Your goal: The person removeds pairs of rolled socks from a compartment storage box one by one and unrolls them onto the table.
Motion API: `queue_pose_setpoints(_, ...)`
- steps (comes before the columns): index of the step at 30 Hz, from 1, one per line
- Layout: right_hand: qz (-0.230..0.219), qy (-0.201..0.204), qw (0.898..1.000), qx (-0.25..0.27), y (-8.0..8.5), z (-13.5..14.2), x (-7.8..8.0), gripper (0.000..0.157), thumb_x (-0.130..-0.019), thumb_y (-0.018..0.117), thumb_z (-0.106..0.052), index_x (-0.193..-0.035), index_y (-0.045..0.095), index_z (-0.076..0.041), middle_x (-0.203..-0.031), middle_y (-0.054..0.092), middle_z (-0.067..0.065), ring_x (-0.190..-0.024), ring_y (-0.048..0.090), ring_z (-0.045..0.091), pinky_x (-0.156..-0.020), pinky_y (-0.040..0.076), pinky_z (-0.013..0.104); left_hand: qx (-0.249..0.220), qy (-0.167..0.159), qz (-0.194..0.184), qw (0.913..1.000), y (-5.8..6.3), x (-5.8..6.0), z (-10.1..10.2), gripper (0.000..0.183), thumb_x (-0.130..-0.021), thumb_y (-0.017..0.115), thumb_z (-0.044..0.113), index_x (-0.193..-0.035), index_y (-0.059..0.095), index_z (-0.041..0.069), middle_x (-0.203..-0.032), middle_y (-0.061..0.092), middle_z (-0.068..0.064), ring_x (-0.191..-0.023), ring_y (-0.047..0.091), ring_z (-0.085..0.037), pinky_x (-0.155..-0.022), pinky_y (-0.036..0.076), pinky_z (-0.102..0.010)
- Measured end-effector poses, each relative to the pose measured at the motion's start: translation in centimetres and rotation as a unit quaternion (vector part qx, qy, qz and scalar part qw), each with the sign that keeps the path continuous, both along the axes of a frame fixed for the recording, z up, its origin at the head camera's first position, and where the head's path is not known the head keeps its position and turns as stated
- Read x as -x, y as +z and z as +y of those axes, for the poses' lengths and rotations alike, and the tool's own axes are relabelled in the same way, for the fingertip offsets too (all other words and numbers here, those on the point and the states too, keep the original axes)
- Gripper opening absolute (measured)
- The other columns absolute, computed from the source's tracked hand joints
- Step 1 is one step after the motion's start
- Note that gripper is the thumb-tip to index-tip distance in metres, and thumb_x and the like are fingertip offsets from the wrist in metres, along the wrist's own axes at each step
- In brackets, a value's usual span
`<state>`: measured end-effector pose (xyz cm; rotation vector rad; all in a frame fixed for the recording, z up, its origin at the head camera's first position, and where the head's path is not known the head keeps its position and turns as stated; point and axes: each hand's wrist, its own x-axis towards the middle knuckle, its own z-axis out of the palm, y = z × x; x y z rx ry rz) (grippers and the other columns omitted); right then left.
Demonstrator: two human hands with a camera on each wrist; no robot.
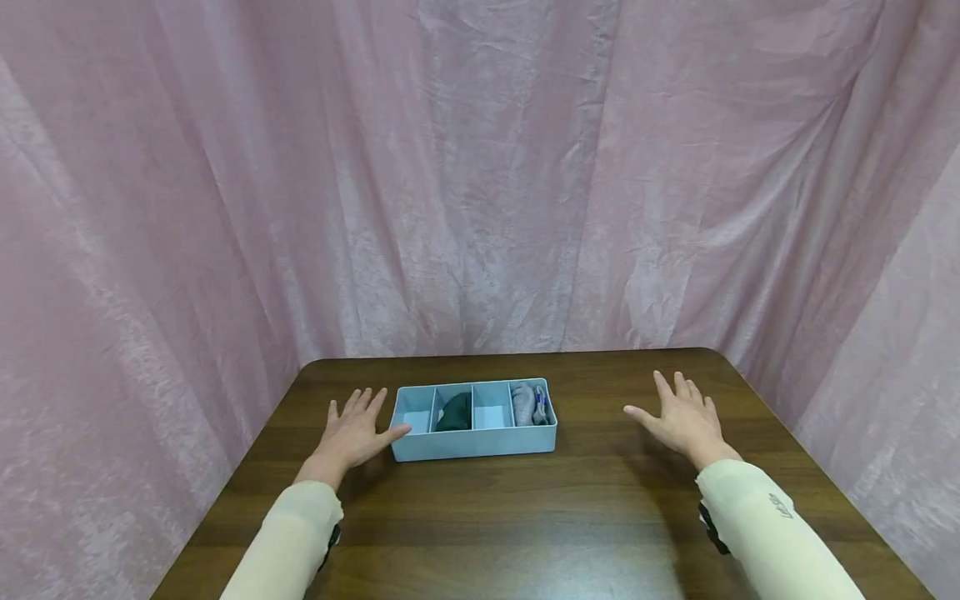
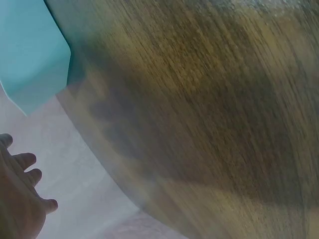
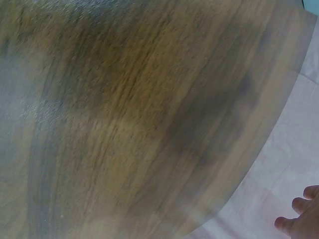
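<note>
A light blue box [image 1: 474, 445] with several compartments stands toward the back of the wooden table. Dark green cloth [image 1: 455, 412] lies in its second compartment from the left. The rightmost compartment holds grey cloth [image 1: 523, 404] and a small grey item with blue on it [image 1: 540, 406]. My left hand [image 1: 352, 435], fingers spread, is just left of the box, its thumb overlapping the box's corner in the head view. Well to the right of the box, my right hand [image 1: 684, 423] hovers with spread fingers and holds nothing. Both hands appear at the edges of their wrist views.
The brown wooden table [image 1: 480, 517] has rounded far corners. Pink velvet curtains [image 1: 495, 183] hang behind it and along both sides. Pale sleeves [image 1: 288, 533] cover both forearms, with a dark band near each wrist.
</note>
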<state>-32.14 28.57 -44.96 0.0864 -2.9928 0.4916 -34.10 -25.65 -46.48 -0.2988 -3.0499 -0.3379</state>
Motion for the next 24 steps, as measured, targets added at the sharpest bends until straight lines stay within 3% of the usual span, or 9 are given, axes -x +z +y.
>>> queue_pose_setpoints(19, 0.03, 0.025, 0.999, 0.016, 0.9, -2.7, 1.0, 0.099, -0.093, 0.042, -0.073, -0.156, 0.02, 0.001, -0.155, 0.013, 0.038, -0.139, 0.014, 0.058, -0.111, 0.01, 0.068, -0.013, -0.003, 0.001, 0.9999, -0.7, 0.3, 0.6, 0.105, -0.083, 0.045, 0.083, -0.157, 0.027, 0.01, -0.158, 0.027, -0.024, -0.147, 0.015, -0.043, -0.111, -0.003, -0.069)
queue_pose_setpoints(24, 0.033, 0.035, 0.999, 0.018, 1.0, -3.6, 1.2, 0.092, -0.096, 0.046, -0.065, -0.155, 0.021, 0.002, -0.155, 0.015, 0.037, -0.14, 0.016, 0.057, -0.111, 0.012, 0.066, -0.01, -0.008, -0.001, 0.9999, -0.8, 0.3, 0.7, 0.102, -0.084, 0.046, 0.081, -0.156, 0.03, 0.01, -0.157, 0.029, -0.024, -0.146, 0.017, -0.043, -0.111, 0.0, -0.069)
